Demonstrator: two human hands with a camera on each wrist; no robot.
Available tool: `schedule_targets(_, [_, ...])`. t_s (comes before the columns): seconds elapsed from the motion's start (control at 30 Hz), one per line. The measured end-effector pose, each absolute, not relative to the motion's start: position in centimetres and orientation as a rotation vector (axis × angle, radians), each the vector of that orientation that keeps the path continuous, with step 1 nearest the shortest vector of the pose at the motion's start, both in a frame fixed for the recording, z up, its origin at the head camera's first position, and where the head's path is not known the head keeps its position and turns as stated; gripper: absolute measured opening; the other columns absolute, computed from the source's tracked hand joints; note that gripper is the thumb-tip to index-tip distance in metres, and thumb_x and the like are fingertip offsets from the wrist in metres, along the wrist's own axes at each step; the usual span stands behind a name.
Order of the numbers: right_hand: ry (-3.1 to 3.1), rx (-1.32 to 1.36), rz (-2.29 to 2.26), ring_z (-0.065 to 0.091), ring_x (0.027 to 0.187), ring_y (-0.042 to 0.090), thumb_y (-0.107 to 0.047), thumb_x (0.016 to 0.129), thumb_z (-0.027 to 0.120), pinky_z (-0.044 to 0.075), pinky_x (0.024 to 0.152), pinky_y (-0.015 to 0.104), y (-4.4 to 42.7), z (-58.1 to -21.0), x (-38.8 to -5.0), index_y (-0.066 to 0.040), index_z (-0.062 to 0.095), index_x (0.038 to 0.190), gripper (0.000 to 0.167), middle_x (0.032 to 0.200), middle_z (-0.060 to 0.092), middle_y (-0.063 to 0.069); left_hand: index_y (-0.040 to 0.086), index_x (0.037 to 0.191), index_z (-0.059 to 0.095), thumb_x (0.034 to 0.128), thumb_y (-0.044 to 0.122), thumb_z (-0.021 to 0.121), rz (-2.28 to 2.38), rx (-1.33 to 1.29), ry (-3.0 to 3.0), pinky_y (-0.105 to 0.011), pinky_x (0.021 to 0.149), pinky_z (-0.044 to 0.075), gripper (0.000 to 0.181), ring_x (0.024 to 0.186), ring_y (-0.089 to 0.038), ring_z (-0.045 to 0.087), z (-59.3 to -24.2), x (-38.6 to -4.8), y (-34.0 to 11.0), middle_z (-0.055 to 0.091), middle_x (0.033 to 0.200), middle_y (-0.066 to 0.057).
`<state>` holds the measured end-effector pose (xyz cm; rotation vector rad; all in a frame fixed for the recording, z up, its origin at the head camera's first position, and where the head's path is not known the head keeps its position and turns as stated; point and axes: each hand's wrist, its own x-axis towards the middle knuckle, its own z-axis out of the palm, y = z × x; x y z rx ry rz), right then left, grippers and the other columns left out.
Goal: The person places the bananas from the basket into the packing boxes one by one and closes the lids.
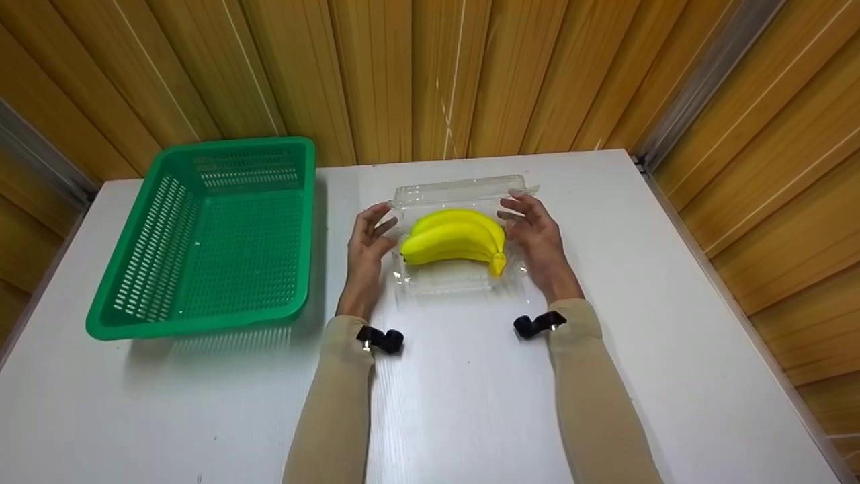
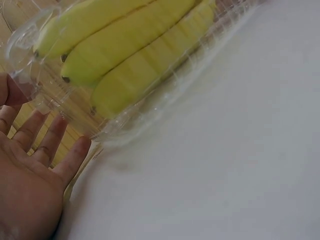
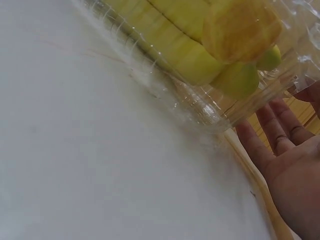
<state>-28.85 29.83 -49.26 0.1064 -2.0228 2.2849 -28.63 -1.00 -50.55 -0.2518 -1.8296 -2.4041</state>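
A yellow banana bunch [image 1: 453, 236] lies in a clear plastic clamshell container [image 1: 447, 286], its stem end toward the right. The raised lid part [image 1: 463, 191] of the container stands at the back. At the container's left end, my left hand [image 1: 365, 252] holds the edge between thumb and fingers. My right hand [image 1: 543, 245] grips the opposite end in the same way, fingers reaching toward the back corner. From the left wrist, banana tips [image 2: 82, 65] show through the clear wall beside the fingers. The stem end [image 3: 242, 30] shows in the right wrist view.
To the left stands a green perforated plastic basket [image 1: 306, 269] with nothing seen inside. The white table [image 1: 463, 403] carries everything. A wood-panel wall [image 1: 376, 81] closes off the back, and another panel [image 1: 793, 202] rises on the right.
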Motion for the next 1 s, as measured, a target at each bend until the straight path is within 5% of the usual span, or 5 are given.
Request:
schedule_targets(0.27, [-2.041, 0.084, 2.259, 0.054, 0.138, 0.027, -0.01, 0.103, 0.067, 0.045, 0.114, 0.038, 29.88, -49.23, -28.78, -0.012, 0.06, 0.143, 0.04, 0.15, 0.057, 0.009, 0.009, 0.148, 0.05, 0.0946, -0.011, 0.047, -2.405, -0.257, -1.835, -0.049, 0.116, 0.042, 0.057, 0.138, -0.028, 0.052, -50.44, -28.62, -1.02, 0.051, 0.158, -0.005])
schedule_targets(0.53, [-1.999, 0.029, 2.327, 0.055, 0.134, 0.029, -0.004, 0.099, 0.072, 0.05, 0.107, 0.035, 30.01, -49.15, -28.65, -0.014, 0.065, 0.143, 0.045, 0.148, 0.058, 0.012, 0.009, 0.151, 0.053, 0.0959, -0.005, 0.051, -2.401, -0.234, -1.888, -0.043, 0.118, 0.041, 0.057, 0.143, -0.023, 0.049, -50.44, -28.51, -1.2, 0.05, 0.158, -0.003])
schedule_targets(1.0, [-2.005, 0.033, 2.357, 0.055, 0.138, 0.03, -0.012, 0.107, 0.063, 0.043, 0.117, 0.041, 30.31, -48.96, -28.44, -0.007, 0.064, 0.145, 0.038, 0.147, 0.06, 0.014, 0.0, 0.148, 0.057, 0.1014, -0.004, 0.054, -2.383, -0.266, -1.901, -0.044, 0.113, 0.044, 0.047, 0.139, -0.029, 0.053, -50.24, -27.78, -1.96, 0.057, 0.151, -0.016])
